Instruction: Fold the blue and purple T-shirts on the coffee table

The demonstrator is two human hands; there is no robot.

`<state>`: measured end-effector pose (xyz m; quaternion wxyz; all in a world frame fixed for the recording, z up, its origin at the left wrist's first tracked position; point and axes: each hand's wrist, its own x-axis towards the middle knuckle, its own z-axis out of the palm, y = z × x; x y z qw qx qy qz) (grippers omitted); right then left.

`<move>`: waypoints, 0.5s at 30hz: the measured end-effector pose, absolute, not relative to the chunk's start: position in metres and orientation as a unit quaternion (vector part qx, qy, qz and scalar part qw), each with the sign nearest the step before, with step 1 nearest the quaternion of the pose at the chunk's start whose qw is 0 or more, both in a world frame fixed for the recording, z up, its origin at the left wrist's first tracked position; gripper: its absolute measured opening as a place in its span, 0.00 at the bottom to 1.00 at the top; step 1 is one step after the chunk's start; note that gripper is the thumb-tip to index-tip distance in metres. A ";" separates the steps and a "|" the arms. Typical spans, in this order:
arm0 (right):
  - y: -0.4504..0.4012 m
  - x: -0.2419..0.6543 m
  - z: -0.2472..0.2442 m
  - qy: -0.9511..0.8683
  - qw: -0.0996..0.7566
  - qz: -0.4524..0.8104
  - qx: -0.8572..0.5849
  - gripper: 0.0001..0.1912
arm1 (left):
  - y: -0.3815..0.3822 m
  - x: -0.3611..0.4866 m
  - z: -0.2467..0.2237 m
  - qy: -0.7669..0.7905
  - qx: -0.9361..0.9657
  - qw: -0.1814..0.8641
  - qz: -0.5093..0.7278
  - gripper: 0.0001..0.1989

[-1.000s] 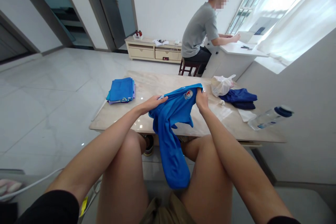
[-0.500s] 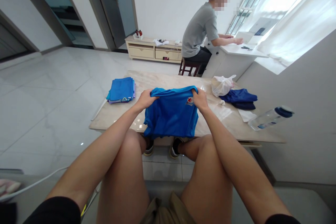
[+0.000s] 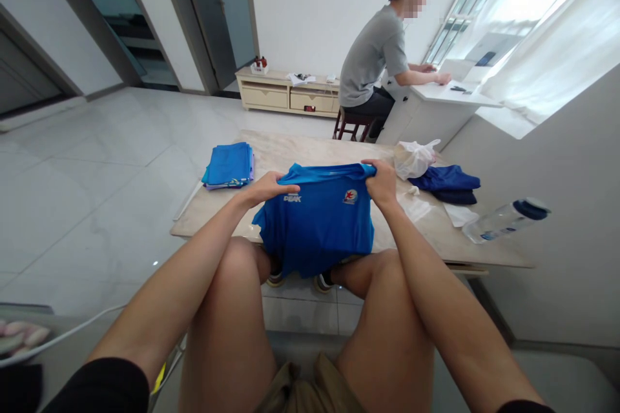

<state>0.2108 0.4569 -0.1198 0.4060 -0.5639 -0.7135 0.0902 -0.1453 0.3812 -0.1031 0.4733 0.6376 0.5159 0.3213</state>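
Stretched between my hands is a blue T-shirt (image 3: 324, 226) with white lettering and a round red-and-white badge on its chest. My left hand (image 3: 266, 190) is closed on its upper left part, the thumb lying over the front. At the upper right, my right hand (image 3: 382, 182) grips the cloth with fingers wrapped round it. The shirt's lower part hangs over the near edge of the table (image 3: 213, 213), above my feet. Beyond my left hand lies a neat stack of folded clothes (image 3: 227, 165), a blue one on top.
Right of the shirt are a white plastic bag (image 3: 414, 158), dark blue garments (image 3: 448, 182) and a clear bottle (image 3: 504, 221) with a blue lid. A person (image 3: 371, 58) sits at a white desk behind the table. A low cabinet (image 3: 264, 97) stands along the wall.
The shirt hangs lower and more spread out, and its white lettering now shows. My hands are slightly farther apart, both still on the cloth. The view has shifted a little.
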 end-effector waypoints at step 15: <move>0.453 0.222 -0.124 -0.755 0.260 0.217 -0.562 0.22 | 0.405 -0.164 -0.114 0.605 0.653 0.207 0.407 0.17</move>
